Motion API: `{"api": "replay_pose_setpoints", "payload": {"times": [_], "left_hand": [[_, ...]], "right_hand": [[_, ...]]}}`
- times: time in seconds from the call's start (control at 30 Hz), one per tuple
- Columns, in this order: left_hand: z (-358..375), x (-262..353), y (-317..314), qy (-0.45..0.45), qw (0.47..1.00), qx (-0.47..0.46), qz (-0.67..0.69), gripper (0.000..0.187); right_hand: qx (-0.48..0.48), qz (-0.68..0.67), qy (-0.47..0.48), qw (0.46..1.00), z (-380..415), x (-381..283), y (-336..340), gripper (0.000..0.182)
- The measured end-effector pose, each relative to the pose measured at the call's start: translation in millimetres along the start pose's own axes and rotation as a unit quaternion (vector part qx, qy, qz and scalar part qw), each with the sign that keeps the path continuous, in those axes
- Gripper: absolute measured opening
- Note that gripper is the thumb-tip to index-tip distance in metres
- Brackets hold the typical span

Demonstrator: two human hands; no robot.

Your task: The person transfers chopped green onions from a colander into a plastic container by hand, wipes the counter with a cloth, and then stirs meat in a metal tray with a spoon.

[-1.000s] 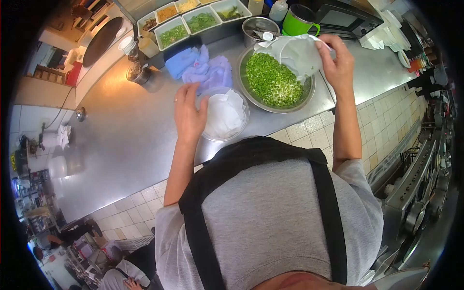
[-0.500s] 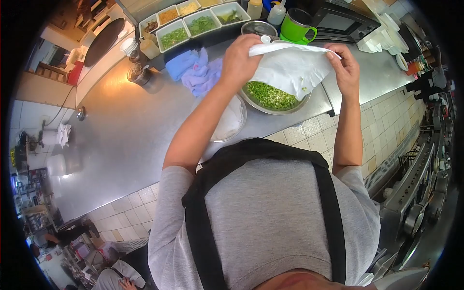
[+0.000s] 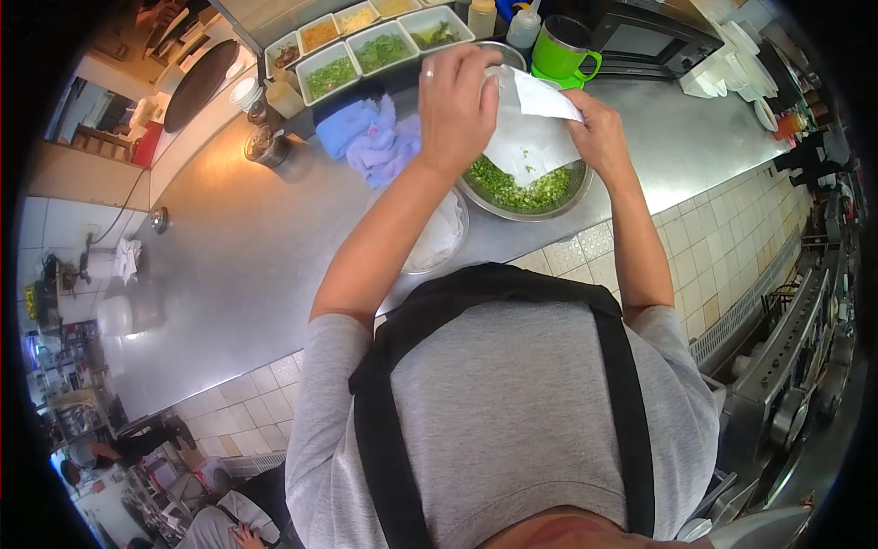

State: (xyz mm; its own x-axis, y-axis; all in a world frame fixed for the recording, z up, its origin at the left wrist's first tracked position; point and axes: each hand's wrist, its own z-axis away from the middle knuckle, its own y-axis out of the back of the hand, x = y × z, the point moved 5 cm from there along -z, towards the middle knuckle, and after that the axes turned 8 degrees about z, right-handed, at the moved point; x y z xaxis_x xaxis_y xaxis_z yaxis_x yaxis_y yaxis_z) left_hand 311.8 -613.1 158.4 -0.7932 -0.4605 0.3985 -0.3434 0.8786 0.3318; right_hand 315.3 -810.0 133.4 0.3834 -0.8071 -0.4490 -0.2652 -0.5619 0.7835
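A white paper towel [image 3: 532,145] hangs between my hands over a steel bowl [image 3: 585,190] of chopped green onions [image 3: 519,190]. Small green bits cling to the sheet. My right hand [image 3: 599,135] pinches its folded right edge. At the upper left, my left hand [image 3: 455,112] is curled at the towel's other edge, its fingertips partly hidden behind the hand. Beside the steel bowl, below my left forearm, stands a round container [image 3: 439,240] lined with white sheets.
Crumpled blue and purple cloths [image 3: 370,137] lie left of the bowl. White trays of toppings [image 3: 382,50] line the back. A green mug [image 3: 560,50] and a microwave [image 3: 649,41] stand behind the right hand. A jar [image 3: 265,146] sits farther left on the steel counter [image 3: 219,274].
My right hand has moved left and slightly down, bringing the paper towel's edges closer together. A flap of the towel now folds over near that hand. My left hand has turned and risen slightly.
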Motion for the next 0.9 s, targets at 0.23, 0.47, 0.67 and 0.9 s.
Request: {"api": "replay_pose_setpoints", "payload": {"times": [0.23,0.47,0.67,0.9], "left_hand": [[76,12,-51,0.013,0.913,-0.406,0.031,0.022],[55,30,-35,0.052,0.904,-0.417,0.081,0.027],[82,-15,-50,0.259,0.865,-0.424,0.067,0.035],[57,-31,-44,0.472,0.735,0.025,0.486,0.04]], "right_hand": [[0.04,-0.041,-0.005,0.998,-4,-7,11,0.028],[0.069,-0.062,-0.005,0.996,-2,1,25,0.024],[0.041,-0.095,0.011,0.995,-2,0,30,0.023],[-0.029,-0.296,-0.071,0.952,-6,26,29,0.023]]}}
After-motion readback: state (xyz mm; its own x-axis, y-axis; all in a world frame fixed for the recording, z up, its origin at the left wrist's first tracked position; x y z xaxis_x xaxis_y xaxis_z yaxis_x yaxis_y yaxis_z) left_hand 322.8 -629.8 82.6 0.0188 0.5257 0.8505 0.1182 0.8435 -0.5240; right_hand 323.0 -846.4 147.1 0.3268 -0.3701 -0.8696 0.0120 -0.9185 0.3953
